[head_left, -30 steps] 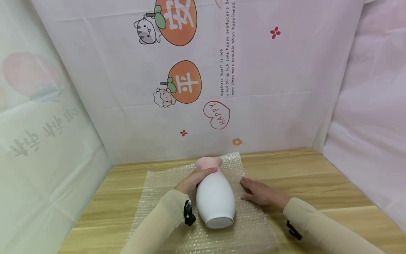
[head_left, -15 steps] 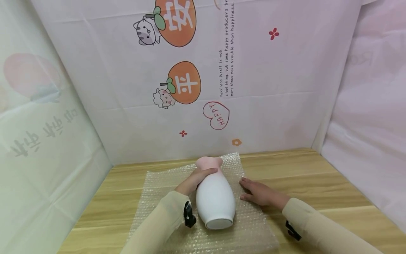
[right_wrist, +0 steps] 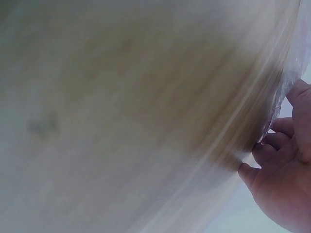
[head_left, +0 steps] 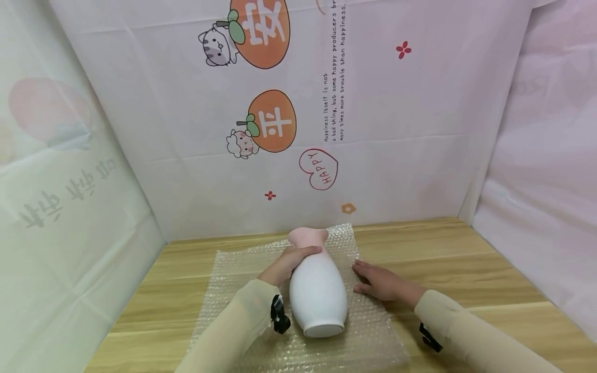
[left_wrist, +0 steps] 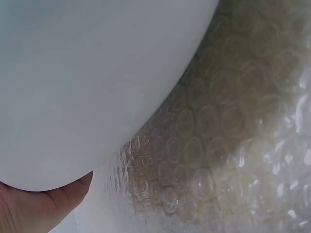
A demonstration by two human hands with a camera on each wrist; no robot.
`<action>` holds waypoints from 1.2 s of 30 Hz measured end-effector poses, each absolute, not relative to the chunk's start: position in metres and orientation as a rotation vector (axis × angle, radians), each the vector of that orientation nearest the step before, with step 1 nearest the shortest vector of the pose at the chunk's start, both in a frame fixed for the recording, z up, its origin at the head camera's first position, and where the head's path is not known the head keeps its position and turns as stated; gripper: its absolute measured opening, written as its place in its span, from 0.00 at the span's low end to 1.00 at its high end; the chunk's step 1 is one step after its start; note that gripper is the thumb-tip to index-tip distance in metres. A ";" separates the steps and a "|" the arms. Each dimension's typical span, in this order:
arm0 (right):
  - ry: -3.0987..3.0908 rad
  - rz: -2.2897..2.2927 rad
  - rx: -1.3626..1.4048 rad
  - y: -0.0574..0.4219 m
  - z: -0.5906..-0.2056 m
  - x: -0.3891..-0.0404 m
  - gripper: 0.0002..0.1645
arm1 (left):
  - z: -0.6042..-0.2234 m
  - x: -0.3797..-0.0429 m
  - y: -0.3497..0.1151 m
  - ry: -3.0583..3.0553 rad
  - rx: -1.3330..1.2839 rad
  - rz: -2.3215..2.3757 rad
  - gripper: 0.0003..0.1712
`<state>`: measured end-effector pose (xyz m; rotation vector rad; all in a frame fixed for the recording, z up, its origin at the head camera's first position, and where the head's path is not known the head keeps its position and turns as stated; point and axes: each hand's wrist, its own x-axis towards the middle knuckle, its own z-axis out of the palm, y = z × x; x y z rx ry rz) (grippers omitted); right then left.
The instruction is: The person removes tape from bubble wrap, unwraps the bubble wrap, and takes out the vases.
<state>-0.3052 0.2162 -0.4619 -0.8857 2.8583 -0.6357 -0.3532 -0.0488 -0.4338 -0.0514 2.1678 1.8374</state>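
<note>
A vase (head_left: 318, 292), white with a pink neck and flared rim, lies on its side on a sheet of bubble wrap (head_left: 233, 295), its base toward me. Around the vase's neck my left hand (head_left: 290, 263) is curled, the thumb lying across the top. In the left wrist view the white vase body (left_wrist: 87, 87) fills much of the picture, with part of the left hand (left_wrist: 48, 204) under it. At the right edge of the wrap rests my right hand (head_left: 382, 282), fingers extended and touching the sheet. The right wrist view shows its fingertips at the wrap's edge.
The wrap lies on a wood-grain table (head_left: 443, 259). A white printed cloth (head_left: 396, 129) hangs behind the table, and more pale cloth stands at the left and right sides. Each sleeve carries a small black wrist camera (head_left: 280, 315).
The vase and left hand have shifted very slightly to the right, with the rim a little higher. My right hand stays at the edge of the bubble wrap.
</note>
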 end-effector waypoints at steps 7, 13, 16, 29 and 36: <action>2.858 -0.626 -0.887 0.215 -0.460 -0.304 0.40 | -0.428 -0.348 -0.048 2.191 0.005 1.854 0.36; 2.852 -0.638 -0.894 0.216 -0.457 -0.301 0.39 | -0.424 -0.342 -0.047 2.220 0.015 1.875 0.35; 2.851 -0.639 -0.902 0.216 -0.456 -0.300 0.39 | -0.423 -0.339 -0.047 2.236 0.024 1.893 0.34; 2.858 -0.621 -0.893 0.215 -0.457 -0.302 0.40 | -0.420 -0.328 -0.050 2.283 -0.010 1.983 0.38; 2.852 -0.633 -0.888 0.215 -0.457 -0.300 0.40 | -0.418 -0.324 -0.053 2.311 0.022 1.972 0.37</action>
